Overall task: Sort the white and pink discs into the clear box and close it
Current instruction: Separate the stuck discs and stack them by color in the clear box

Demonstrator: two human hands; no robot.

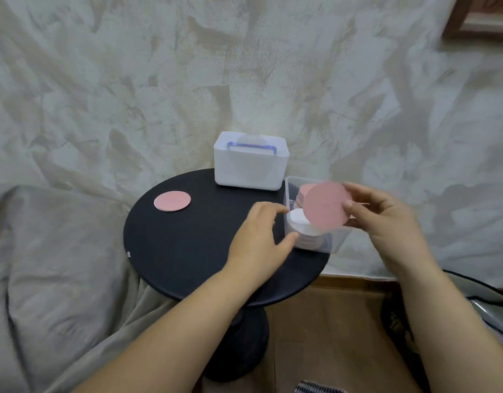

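Observation:
A clear box (337,241) sits at the right edge of the round black table (188,251). Inside it, white discs (298,219) are stacked at the front and pink discs (304,190) at the back. My right hand (381,211) pinches a pink disc (325,205) by its edge, tilted, just above the box. My left hand (259,234) holds the box's left wall, thumb near its lower corner. Another pink disc (172,201) lies flat on the table's left side.
A white box with a purple handle (250,161) stands at the table's back edge, touching the clear box. Grey cloth (60,265) drapes on the left. A patterned wall lies behind; brown floor and a dark cable (471,282) show at the right.

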